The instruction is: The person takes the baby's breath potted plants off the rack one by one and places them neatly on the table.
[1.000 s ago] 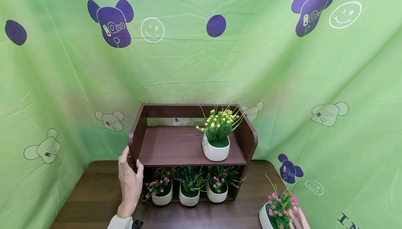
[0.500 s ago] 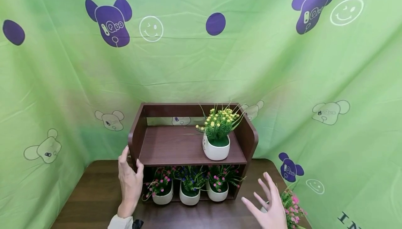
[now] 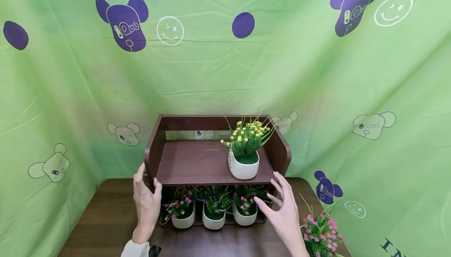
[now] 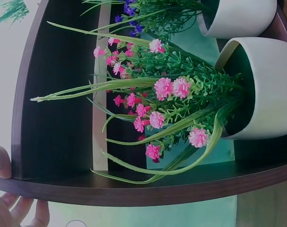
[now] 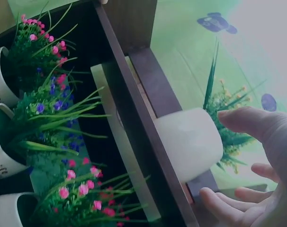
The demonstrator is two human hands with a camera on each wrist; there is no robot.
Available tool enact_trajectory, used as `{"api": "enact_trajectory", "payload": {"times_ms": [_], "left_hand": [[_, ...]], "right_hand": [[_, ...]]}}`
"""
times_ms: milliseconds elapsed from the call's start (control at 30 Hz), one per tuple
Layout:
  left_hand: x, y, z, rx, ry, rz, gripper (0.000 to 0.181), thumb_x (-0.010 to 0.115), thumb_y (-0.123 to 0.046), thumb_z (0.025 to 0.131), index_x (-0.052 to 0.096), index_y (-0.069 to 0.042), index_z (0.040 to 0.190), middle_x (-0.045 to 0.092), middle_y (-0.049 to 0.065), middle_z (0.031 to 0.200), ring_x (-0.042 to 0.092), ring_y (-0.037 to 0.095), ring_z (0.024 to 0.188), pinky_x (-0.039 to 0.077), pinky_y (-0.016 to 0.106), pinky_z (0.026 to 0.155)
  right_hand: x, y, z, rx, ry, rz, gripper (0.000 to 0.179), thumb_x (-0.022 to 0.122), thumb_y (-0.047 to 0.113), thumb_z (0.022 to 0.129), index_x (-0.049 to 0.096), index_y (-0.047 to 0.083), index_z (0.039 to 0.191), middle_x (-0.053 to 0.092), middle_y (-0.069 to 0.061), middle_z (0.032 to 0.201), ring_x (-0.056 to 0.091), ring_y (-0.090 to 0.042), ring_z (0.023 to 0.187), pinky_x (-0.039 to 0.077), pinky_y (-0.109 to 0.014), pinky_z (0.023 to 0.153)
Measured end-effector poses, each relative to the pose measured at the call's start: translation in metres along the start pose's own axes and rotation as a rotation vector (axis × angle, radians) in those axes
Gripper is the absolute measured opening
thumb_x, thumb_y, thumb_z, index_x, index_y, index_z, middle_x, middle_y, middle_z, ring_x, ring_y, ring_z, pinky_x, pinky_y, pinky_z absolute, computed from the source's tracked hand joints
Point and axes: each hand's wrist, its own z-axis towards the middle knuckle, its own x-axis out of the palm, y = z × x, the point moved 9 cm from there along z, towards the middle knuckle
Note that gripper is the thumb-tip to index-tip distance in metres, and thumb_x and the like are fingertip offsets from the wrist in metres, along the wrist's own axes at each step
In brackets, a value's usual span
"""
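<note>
My left hand (image 3: 146, 200) grips the left side panel of a dark brown two-tier wooden shelf (image 3: 190, 163); in the left wrist view its thumb lies inside the panel and its fingers outside. A white pot with yellow flowers (image 3: 244, 169) stands on the upper tier, toward the right. Just below and right of that pot in the head view is my right hand (image 3: 283, 212), fingers spread with nothing between them. From the right wrist, the thumb and fingers face the same white pot (image 5: 190, 144). The right hand covers the shelf's lower right corner.
In the lower tier, a pink-flowered pot (image 3: 184, 221), a blue-flowered pot (image 3: 214, 221) and another pink-flowered pot (image 3: 245, 218) stand in a row. One more pink-flowered plant (image 3: 322, 233) is on the wooden table (image 3: 109, 210) at right. A green printed cloth (image 3: 211, 73) hangs behind.
My right hand has left the pink-flowered plant at the right and moved left and forward to the shelf's right front. The left hand keeps its hold on the shelf.
</note>
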Motion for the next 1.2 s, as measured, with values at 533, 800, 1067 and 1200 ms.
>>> {"api": "enact_trajectory", "payload": {"times_ms": [533,800,1067,1200], "left_hand": [[0.002,0.002,-0.003,0.000,0.017,0.007,0.073,0.060,0.018,0.077,0.034,-0.005,0.142,0.051,0.025,0.114,0.048,0.028,0.089,0.034,0.031,0.071],[0.003,0.002,-0.002,0.000,0.021,0.027,0.072,0.059,0.016,0.078,0.033,-0.006,0.142,0.050,0.025,0.118,0.048,0.029,0.091,0.034,0.032,0.071],[0.001,0.002,0.000,0.001,0.011,0.032,0.071,0.059,0.015,0.078,0.034,-0.006,0.141,0.051,0.025,0.116,0.050,0.031,0.093,0.036,0.034,0.073],[0.001,0.001,0.000,0.004,0.007,0.035,0.071,0.059,0.015,0.078,0.034,-0.006,0.141,0.051,0.025,0.117,0.051,0.031,0.095,0.037,0.035,0.073]], "right_hand": [[0.036,0.020,0.032,0.020,0.034,0.007,0.082,0.081,0.010,0.077,0.035,0.005,0.144,0.037,-0.016,0.142,0.043,-0.031,0.129,0.040,-0.041,0.099],[0.046,-0.005,0.045,0.069,0.019,-0.021,0.090,0.082,0.023,0.077,0.029,0.014,0.149,0.035,-0.012,0.143,0.041,-0.027,0.129,0.040,-0.046,0.100],[0.056,-0.018,0.059,0.078,-0.043,-0.073,0.096,0.083,0.032,0.074,0.027,0.013,0.150,0.033,-0.009,0.149,0.035,-0.023,0.133,0.030,-0.047,0.105],[0.057,-0.020,0.062,0.089,-0.064,-0.084,0.095,0.084,0.033,0.073,0.030,0.014,0.148,0.037,-0.009,0.147,0.038,-0.024,0.130,0.032,-0.048,0.102]]}}
